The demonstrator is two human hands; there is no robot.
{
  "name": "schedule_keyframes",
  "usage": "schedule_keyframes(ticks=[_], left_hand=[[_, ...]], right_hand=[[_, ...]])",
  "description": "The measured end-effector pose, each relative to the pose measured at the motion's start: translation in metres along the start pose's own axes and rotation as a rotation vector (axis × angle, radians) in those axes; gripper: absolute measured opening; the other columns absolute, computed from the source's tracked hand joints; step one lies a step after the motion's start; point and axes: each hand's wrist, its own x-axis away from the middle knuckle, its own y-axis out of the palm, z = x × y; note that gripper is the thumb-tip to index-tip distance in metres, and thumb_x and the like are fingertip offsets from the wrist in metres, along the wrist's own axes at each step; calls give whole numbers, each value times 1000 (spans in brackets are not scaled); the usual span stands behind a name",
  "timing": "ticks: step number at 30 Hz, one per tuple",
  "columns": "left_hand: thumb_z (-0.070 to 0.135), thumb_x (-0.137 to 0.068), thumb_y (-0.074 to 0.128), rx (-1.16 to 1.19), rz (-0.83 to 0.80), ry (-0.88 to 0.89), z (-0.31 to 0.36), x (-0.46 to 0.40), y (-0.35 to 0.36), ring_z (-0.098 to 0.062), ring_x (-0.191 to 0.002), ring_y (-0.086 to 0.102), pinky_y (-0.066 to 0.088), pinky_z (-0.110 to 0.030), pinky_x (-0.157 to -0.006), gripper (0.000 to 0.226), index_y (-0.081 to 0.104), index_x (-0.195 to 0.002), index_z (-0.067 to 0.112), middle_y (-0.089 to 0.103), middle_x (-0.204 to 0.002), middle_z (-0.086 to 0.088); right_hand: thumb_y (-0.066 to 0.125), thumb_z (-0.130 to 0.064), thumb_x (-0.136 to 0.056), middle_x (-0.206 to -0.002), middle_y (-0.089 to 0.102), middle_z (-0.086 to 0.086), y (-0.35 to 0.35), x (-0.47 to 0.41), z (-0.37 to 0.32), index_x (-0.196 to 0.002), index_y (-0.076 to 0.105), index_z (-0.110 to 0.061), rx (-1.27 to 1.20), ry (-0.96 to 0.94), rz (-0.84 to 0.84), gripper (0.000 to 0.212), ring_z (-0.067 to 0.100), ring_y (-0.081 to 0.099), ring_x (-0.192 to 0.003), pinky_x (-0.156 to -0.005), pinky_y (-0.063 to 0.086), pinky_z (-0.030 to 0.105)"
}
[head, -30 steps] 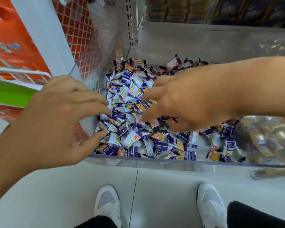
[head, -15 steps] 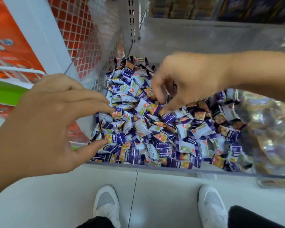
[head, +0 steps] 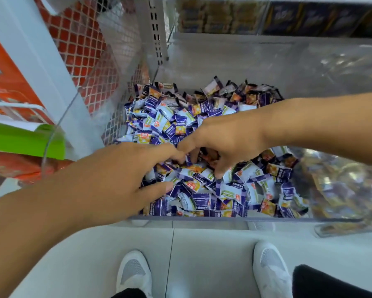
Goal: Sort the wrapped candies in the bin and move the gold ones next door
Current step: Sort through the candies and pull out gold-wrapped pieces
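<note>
**Both hands now down in the candy pile**

Store shelving frames your view: a white mesh side panel point(head: 107, 67) with red behind it on the left, dark boxed stock point(head: 309, 17) on the shelf above, and pale floor below with your white shoes point(head: 135, 274) showing.

Half a second ago your left hand point(head: 107, 181) hung outside the clear bin point(head: 202, 219), fingers spread over its near-left corner. It has since come in over the front wall, and its fingers now reach forward, loosely extended, into the purple-and-white candies point(head: 230, 190), tips touching the wrappers. I cannot make out anything held in it. Your right hand point(head: 225, 145) has dropped from its raised pinch into the middle of the heap; its fingers curl downward among the wrappers, just beside your left fingertips, around a patch of orange-brown pieces. Whether it has actually closed on one is hidden by the fingers.

My reading: you have gone from hovering to digging with both hands, so the sorting is under way but no gold candy is clearly lifted out yet. The neighbouring compartment point(head: 341, 179) on your right, seen through the glaring clear wall, holds shiny gold-toned wrappers, and that looks like the destination.

On labels: the wrappers carry white printed lines on purple and a small orange logo, but the print is too small and blurred to read. The orange signage point(head: 6, 67) at far left is illegible too.
</note>
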Motion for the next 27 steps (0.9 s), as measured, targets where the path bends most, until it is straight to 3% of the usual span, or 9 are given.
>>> schedule_keyframes(ticks=[2, 4, 7, 11, 15, 20, 23, 25, 27], left_hand=[[54, -83, 63, -28, -29, 10, -3, 1, 6, -7, -100, 64, 39, -13, -80, 26, 74, -97, 35, 69, -102, 16], [52, -85, 61, -37, -68, 2, -10, -1, 7, -6, -103, 62, 39, -13, -81, 25, 76, -94, 33, 70, -103, 15], [57, -87, 56, -101, -113, 9, -14, -2, 6, -7, -103, 62, 43, -23, -91, 32, 76, -95, 33, 70, -104, 13], [67, -84, 53, -168, -114, 7, -19, -3, 4, -6, -101, 64, 49, -34, -91, 38, 73, -96, 37, 70, -102, 16], [62, -84, 61, -149, -115, 28, -18, -3, 4, -7, -102, 64, 49, -35, -91, 30, 74, -95, 37, 70, -102, 15], [85, -64, 46, -44, -129, 13, -23, -3, -3, 6, -92, 61, 53, -33, -82, 54, 72, -89, 45, 66, -96, 28], [77, -68, 59, -41, -110, 14, -21, -1, -3, 8, -78, 57, 51, -31, -75, 40, 70, -82, 41, 66, -83, 25], [67, -74, 68, -36, -94, 13, -18, 0, -6, 7, -77, 56, 50, -31, -73, 28, 67, -79, 39, 65, -81, 22], [66, -74, 67, -15, 1, 22, -11, -3, -9, 3, -77, 59, 51, -33, -72, 29, 63, -75, 37, 64, -80, 18]], right_hand=[[87, -18, -75, -107, 60, -17, 3, 1, 4, -128, 56, -33, -65, -25, 11, 63, -20, 52, -68, -57, 38, 1], [89, -21, -73, -93, 59, -21, 7, 2, 5, -120, 66, -31, -83, -83, -36, 54, -15, 54, -71, -61, 39, 4], [87, -36, -72, -91, 66, -18, 15, 9, 8, -110, 74, -36, 16, -86, -74, 40, 0, 60, -82, -74, 49, 25], [81, -31, -81, -73, 71, -13, 10, 29, 5, -86, 81, -25, -135, 19, -81, 8, 0, 60, -64, -61, 43, 14], [84, -29, -77, -68, 72, -11, 5, 23, -6, -79, 79, -19, -165, 124, 31, 12, 1, 62, -60, -58, 46, 12], [87, -31, -73, -66, 58, -14, 23, 5, -29, -96, 70, -17, 58, 159, -61, 32, -3, 51, -55, -50, 42, 15], [82, -10, -79, -74, 70, -6, 7, 17, -27, -100, 72, -14, -227, 191, 36, 23, -6, 56, -49, -49, 42, 11], [78, -5, -81, -79, 75, 10, -5, 42, -20, -99, 73, -11, -550, 195, 230, 20, 5, 63, -57, -53, 48, 20], [71, -5, -81, -82, 73, 18, -8, 75, -20, -103, 71, -4, -864, 165, 417, 22, 12, 65, -63, -53, 50, 19]])
